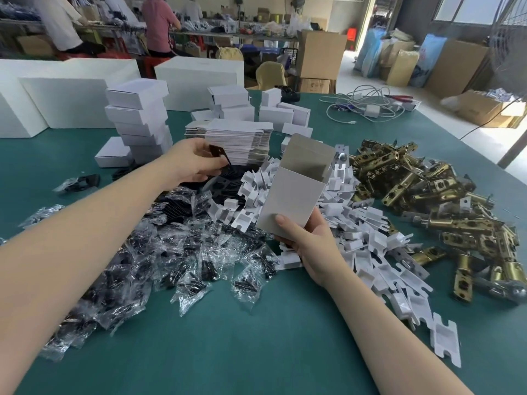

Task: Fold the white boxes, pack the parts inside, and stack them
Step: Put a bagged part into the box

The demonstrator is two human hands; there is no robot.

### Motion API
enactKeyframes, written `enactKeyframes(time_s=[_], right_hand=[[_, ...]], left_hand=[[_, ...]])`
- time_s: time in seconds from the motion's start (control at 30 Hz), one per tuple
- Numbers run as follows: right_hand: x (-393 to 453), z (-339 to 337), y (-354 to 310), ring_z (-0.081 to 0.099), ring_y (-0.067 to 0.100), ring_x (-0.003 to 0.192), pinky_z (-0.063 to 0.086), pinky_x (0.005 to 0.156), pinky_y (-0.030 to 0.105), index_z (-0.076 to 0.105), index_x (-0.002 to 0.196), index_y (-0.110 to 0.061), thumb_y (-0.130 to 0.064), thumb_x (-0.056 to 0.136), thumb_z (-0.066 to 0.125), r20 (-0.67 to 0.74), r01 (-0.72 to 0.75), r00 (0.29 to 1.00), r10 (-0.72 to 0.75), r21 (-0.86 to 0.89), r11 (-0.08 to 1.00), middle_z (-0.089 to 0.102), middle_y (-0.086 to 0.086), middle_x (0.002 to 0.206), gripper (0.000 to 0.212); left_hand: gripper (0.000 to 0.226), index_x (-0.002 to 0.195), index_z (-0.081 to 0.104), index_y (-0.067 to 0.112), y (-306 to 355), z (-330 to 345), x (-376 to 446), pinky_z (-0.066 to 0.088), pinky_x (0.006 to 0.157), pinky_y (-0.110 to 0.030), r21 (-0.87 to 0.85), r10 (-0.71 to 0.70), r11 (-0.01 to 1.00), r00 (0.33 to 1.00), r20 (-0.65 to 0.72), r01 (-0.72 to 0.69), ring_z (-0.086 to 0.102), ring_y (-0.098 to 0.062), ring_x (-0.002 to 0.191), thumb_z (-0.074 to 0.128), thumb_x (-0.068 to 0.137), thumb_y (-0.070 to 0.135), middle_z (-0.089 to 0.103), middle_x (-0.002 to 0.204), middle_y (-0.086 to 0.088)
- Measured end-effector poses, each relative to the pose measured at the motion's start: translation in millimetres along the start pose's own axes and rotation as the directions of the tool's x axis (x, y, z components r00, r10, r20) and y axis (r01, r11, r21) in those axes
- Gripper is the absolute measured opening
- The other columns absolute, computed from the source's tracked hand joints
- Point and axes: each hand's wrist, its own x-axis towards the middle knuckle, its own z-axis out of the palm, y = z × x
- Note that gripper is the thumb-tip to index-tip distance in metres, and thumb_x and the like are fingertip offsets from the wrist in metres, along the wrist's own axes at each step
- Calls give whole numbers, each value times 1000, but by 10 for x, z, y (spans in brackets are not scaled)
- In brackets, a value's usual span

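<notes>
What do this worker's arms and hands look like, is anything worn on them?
Both forearms are bare as far as the picture shows: no sleeves, gloves, watch or bracelet. The left hand and right hand show no rings. The fingernails look short and unpainted.

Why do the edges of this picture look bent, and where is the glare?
Head view: the wide-angle lens bows the green table and stretches the forearms; daylight blows out the doorway and windows top right; the clear plastic bags glint; the black plate in the left hand is slightly motion-blurred.

Green-topped table (pixel 256 352); brown cartons (pixel 320 54) behind; bright window (pixel 467 8) upper right; pale floor (pixel 379 84).
</notes>
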Motion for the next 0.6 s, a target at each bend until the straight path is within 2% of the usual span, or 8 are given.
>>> enactKeyframes(time_s=[0.13, 0.23, 0.3, 0.37, 0.4, 0.43, 0.5, 0.6], right_hand=[[-3, -3, 10, 66, 24, 110, 56, 92, 42, 56, 123, -23, -19, 75, 76, 0, 4, 1000, -4, -16, 1000, 68, 5, 122, 52], [2, -9, 18, 67, 23, 108, 57, 90, 42, 56, 121, -24, -17, 78, 75, -1, 4, 1000, -4, -23, 1000, 69, 4, 121, 48], [1, -7, 18, 67, 23, 109, 57, 90, 40, 56, 121, -24, -23, 73, 77, 0, 6, 1000, -6, -18, 1000, 69, 4, 120, 53], [4, -10, 19, 67, 22, 108, 57, 88, 39, 56, 121, -25, -26, 70, 77, 2, 6, 1000, -6, -17, 1000, 70, 2, 119, 55], [6, -8, 20, 67, 21, 107, 57, 88, 39, 57, 121, -25, -26, 70, 78, 3, 6, 1000, -6, -17, 1000, 70, 1, 118, 55], [11, -6, 21, 68, 20, 107, 57, 88, 39, 57, 121, -26, -26, 70, 78, 4, 8, 1000, -8, -18, 1000, 71, 0, 117, 55], [17, -2, 25, 68, 20, 106, 57, 87, 38, 57, 121, -26, -26, 70, 78, 6, 14, 1000, -14, -20, 1000, 71, 0, 118, 56], [14, 10, 28, 70, 18, 103, 57, 80, 30, 57, 122, -26, -25, 70, 79, 10, 28, 1000, -28, -24, 999, 71, -1, 117, 57]], left_hand=[[18, 90, 65, 20, -59, -49, -17, 50, 51, -15, 0, -24, 1000, 995, -94, 24, 67, -5, 64, 80, 80, 16, 70, 86, 2], [14, 96, 69, 20, -102, -101, -34, 52, 51, -15, 7, -47, 999, 986, -161, 49, 61, -5, 57, 74, 86, 28, 64, 88, 2], [22, 98, 71, 24, -116, -133, -73, 53, 48, -19, 150, -43, 986, 984, -171, 69, 58, -4, 47, 63, 93, 43, 61, 93, 4], [30, 96, 71, 27, -123, -150, -102, 53, 45, -22, 311, -27, 947, 984, -173, 81, 54, -5, 38, 52, 97, 51, 57, 82, 0], [31, 96, 70, 28, -125, -157, -114, 52, 45, -23, 327, -33, 941, 983, -180, 91, 53, -6, 37, 49, 98, 52, 56, 75, -2], [31, 97, 69, 29, -126, -159, -123, 52, 46, -23, 292, -52, 950, 981, -189, 106, 53, -7, 37, 48, 99, 52, 56, 70, -3], [30, 104, 67, 27, -117, -162, -143, 53, 50, -24, 105, -108, 986, 974, -200, 131, 59, -8, 43, 48, 99, 50, 66, 73, -5], [39, 113, 66, 18, -80, -179, -159, 55, 55, -21, -148, -94, 987, 978, -186, 66, 69, -8, 61, 55, 95, 50, 74, 80, 2]])
